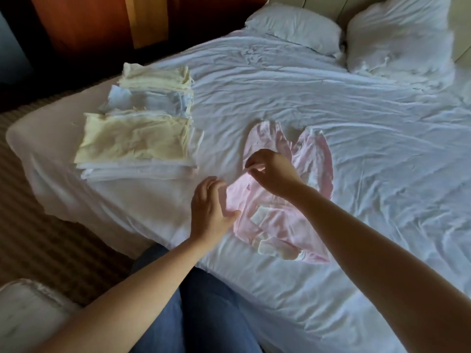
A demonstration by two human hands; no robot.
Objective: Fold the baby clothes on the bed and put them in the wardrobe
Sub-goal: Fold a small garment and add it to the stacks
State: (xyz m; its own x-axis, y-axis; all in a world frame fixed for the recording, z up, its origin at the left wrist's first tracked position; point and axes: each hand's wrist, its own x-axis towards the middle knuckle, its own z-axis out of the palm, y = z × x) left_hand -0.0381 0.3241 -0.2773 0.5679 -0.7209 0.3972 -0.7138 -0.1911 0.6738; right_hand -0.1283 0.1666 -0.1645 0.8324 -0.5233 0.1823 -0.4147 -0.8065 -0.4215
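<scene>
Pink baby garment (pixel 275 220) spread on the bed (pixel 356 149), left edge pinched up.
The right hand (pixel 272 171) pinches that edge in its fingers (pixel 251 164); the left hand (pixel 209 207), fingers loosely spread and holding nothing, is at the garment's left side. A stack of folded clothes (pixel 137 141) sits far left, pillows (pixel 293 29) at the far end.

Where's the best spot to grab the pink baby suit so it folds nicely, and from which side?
Probably its long left edge, pinched from above, coming from the side of the folded stack. The pink baby suit lies flat on the bed, legs pointing at the pillows, so that edge lifts and lays across easily. The right hand pinches there; the left hand is open beside it.
</scene>
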